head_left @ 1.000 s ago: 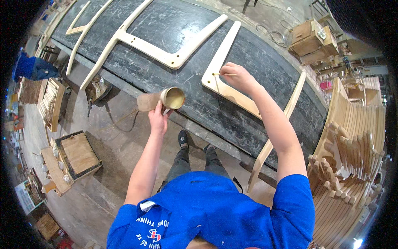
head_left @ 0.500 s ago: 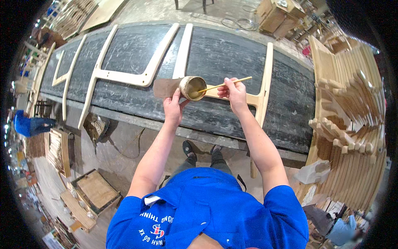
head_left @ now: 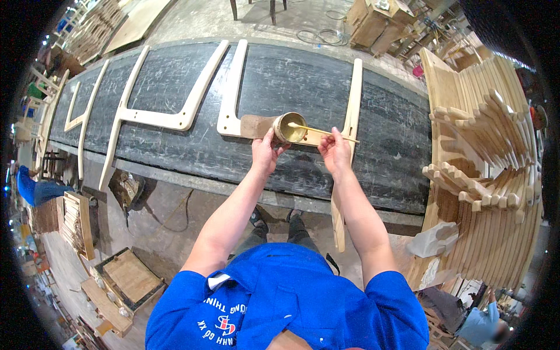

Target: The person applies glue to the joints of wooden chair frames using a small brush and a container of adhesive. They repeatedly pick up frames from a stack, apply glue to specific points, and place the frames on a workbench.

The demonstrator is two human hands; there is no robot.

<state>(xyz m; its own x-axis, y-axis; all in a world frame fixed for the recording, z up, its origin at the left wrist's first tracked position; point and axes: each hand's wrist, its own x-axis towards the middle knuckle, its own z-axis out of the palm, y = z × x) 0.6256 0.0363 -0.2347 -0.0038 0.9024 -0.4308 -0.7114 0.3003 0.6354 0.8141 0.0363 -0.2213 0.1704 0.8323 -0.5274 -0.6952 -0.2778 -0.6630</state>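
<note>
My left hand (head_left: 266, 154) is closed around a round cup (head_left: 291, 128) that tips toward me, pale yellowish stuff inside it. A flat brown piece (head_left: 255, 126) juts out left of the cup by the same hand; I cannot tell if it is sandpaper or a thin board. Between the fingers of my right hand (head_left: 335, 154) is a thin yellow stick (head_left: 318, 130), its pale, coated end inside the cup. Below both hands a light wooden chair side frame (head_left: 234, 93) lies on the dark table (head_left: 303, 81), its crosspiece partly hidden.
More wooden frames (head_left: 154, 118) lie along the table to the left. At the right, curved wooden parts (head_left: 496, 122) are stacked high beside the table. A person in blue (head_left: 27, 185) is at the far left, another in light blue (head_left: 481, 324) at lower right.
My hands, cup and stick now sit further right over the frame's crosspiece. The cup opening faces more upward, the stick slants the other way, and the view has shifted.
</note>
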